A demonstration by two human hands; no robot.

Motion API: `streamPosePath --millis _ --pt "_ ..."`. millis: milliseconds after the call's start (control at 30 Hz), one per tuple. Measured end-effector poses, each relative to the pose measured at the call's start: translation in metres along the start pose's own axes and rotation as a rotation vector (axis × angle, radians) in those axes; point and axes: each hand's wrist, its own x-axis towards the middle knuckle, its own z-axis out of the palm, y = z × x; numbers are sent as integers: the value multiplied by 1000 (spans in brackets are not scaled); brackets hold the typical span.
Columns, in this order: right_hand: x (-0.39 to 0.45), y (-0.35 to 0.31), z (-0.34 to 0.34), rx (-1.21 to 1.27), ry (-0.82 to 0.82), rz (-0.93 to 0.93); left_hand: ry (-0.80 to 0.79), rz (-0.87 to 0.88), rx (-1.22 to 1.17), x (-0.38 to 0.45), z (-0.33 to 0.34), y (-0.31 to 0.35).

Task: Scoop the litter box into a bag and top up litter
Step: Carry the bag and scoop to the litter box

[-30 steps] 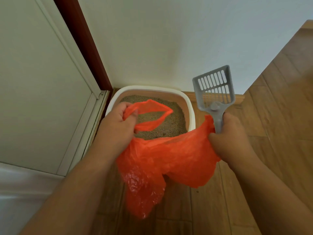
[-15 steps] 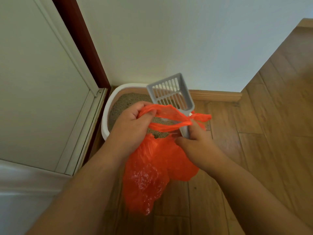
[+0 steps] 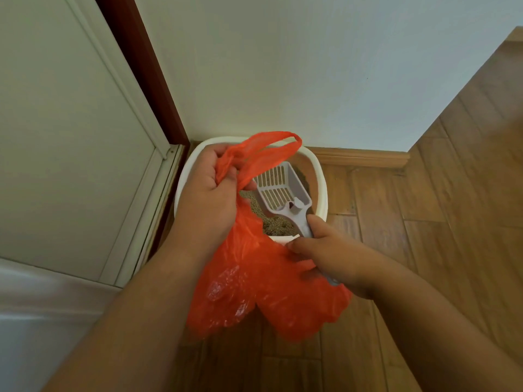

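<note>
A brown wood-plank floor (image 3: 452,222) meets a plain white wall (image 3: 311,66), with a wooden skirting board (image 3: 362,157) along its foot and a pale door (image 3: 56,137) in a dark red frame (image 3: 141,69) at the left. In the corner stands a white oval plastic litter box (image 3: 321,179) holding tan granular litter (image 3: 276,223). The left hand (image 3: 206,193) grips the handles of a thin orange plastic bag (image 3: 266,292) that hangs before the box. The right hand (image 3: 331,253) has its fingers curled round the handle of a grey slotted plastic scoop (image 3: 283,185), above the litter.

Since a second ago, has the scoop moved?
Yes. The scoop swung left and down, from beside the litter box by the baseboard to over its litter.
</note>
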Motion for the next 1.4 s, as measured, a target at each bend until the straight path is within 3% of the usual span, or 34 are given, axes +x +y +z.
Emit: streamPosePath --millis 100,200,433,500,700,867,1000,1100,1300,1400 --pt "5 3 0 23 36 39 14 40 109 2 -4 -3" --pt "9 4 -7 141 60 75 48 153 375 6 -10 -11" --pt "10 1 -8 143 167 42 56 318 870 3 -16 -17" --pt "10 0 -6 187 182 21 -42 316 886 3 -14 -15" --pt "5 -5 -6 201 244 -35 -553 503 942 -8 -8 -10" --pt "6 -5 -6 133 290 -37 -701 338 1110 -9 -2 -17" --pt "5 -3 -7 -34 311 -49 -568 212 1068 -9 -3 -20" --pt "5 -3 -6 -139 312 -78 -442 240 970 -7 -4 -18" --pt "3 -5 -3 -226 274 -70 -575 169 1048 -1 -1 -14" --pt "3 -5 -3 -295 283 -78 -477 272 991 -1 -2 -16"
